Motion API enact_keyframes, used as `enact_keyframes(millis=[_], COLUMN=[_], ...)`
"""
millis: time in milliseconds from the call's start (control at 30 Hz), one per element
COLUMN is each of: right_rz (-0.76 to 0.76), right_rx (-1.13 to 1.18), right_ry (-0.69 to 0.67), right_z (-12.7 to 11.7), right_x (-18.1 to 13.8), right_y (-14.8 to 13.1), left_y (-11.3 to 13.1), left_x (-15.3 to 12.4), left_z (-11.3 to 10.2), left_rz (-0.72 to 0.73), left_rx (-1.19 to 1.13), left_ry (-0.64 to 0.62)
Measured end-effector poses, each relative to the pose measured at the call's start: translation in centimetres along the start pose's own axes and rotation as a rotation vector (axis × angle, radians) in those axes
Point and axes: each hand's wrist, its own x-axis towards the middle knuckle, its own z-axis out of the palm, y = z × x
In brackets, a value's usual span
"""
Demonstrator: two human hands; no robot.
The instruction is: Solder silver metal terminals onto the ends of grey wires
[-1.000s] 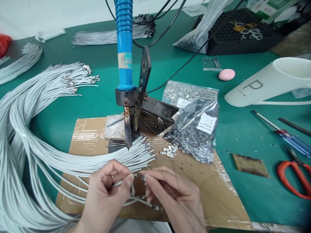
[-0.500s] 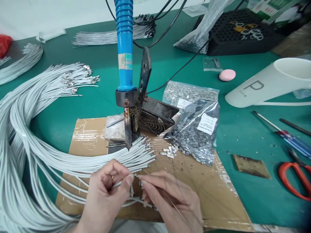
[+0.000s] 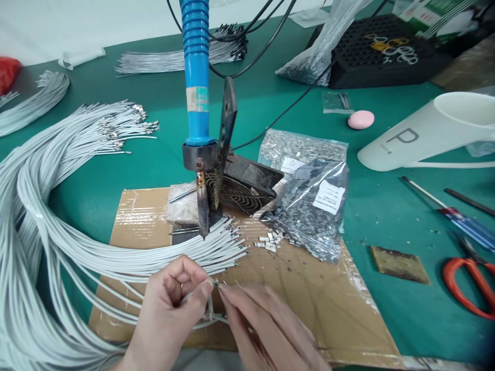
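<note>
My left hand (image 3: pixel 174 304) is closed in a pinch on a white cable, whose stripped end shows just past the thumb and fingertip. Close to that end, the fingertips of my right hand (image 3: pixel 266 319) are pressed together. A thin solder wire (image 3: pixel 237 284) pokes out between the right fingers; the rest of it is mostly hidden by the hand. Above both hands, a soldering iron (image 3: pixel 198 113) with a blue handle is clamped tip down. Its tip points at a fanned bundle of white cables (image 3: pixel 170 256) lying on cardboard (image 3: pixel 309 304).
Small metal pieces (image 3: pixel 268 241) lie by a plastic bag of parts (image 3: pixel 305 216). A black fan (image 3: pixel 243 185) stands behind the iron. To the right are a sponge (image 3: pixel 400 264), red-handled scissors (image 3: pixel 464 283), a screwdriver (image 3: pixel 464 221) and a white cup (image 3: pixel 421 134).
My right hand has turned and its fingers have shifted, covering more of the solder wire and the cable pieces below. My left hand keeps its pinch, moved very slightly right.
</note>
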Motion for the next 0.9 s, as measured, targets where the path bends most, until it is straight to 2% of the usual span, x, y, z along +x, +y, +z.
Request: enact_keyframes(millis=[167, 267, 367, 467, 600, 667, 767, 900], right_rz=[-0.030, 0.002, 0.106, 0.306, 0.586, 0.655, 0.642, 0.587], right_rx=[-0.122, -0.048, 0.064, 0.221, 0.537, 0.664, 0.744, 0.709], right_ry=[-0.002, -0.021, 0.058, 0.091, -0.031, -0.086, -0.177, -0.239], right_z=[-0.1, -0.2, -0.2, -0.3, -0.4, -0.5, -0.8, -0.9], right_x=[-0.8, -0.5, 0.4, 1.6, 2.8, 3.2, 3.7, 4.0], right_y=[0.5, 0.4, 0.2, 0.0, 0.1, 0.1, 0.3, 0.5], left_y=[-0.1, -0.1, 0.2, 0.8, 1.7, 1.9, 1.8, 1.4], left_x=[-0.1, 0.0, 0.1, -0.1, -0.6, -0.8, -0.9, -0.8], left_z=[0.3, 0.2, 0.3, 0.7, 1.4, 1.7, 1.9, 1.8], left_rz=[0.003, 0.008, 0.024, 0.031, 0.016, 0.040, 0.070, 0.094], left_rx=[-0.012, -0.004, 0.021, 0.048, 0.054, 0.044, 0.018, 0.032], left_ry=[0.027, 0.023, 0.060, 0.097, 0.159, 0.183, 0.183, 0.168])
